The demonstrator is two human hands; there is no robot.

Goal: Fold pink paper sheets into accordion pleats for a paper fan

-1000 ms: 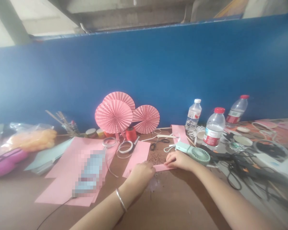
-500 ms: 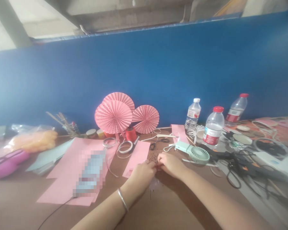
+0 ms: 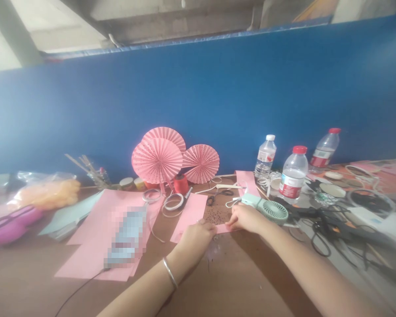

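Between my two hands stretches a narrow pink paper strip (image 3: 222, 228), just above the brown table (image 3: 231, 281). My left hand (image 3: 199, 236), with a ring and a bracelet, pinches its left end. Closed fingers of my right hand (image 3: 244, 218) grip the other end. Small dark specks (image 3: 218, 215) are scattered on the table behind the strip. A pink paper sheet (image 3: 193, 213) lies beyond my left hand, and a mint-green handheld fan (image 3: 272, 210) lies just past my right hand. Black-handled scissors (image 3: 211, 199) rest farther back.
Pink pleated paper fans (image 3: 157, 160) stand against the blue partition (image 3: 198, 97). A red thread spool (image 3: 181, 184) and a tape roll (image 3: 173, 202) sit before them. Larger pink sheets (image 3: 86, 259) lie left under a blurred-out object. Bottles (image 3: 293, 174) and tangled black cables (image 3: 336, 229) occupy the right.
My right hand has moved right, away from my left hand, and the pink strip now shows between them. My left hand has stayed nearly in place.
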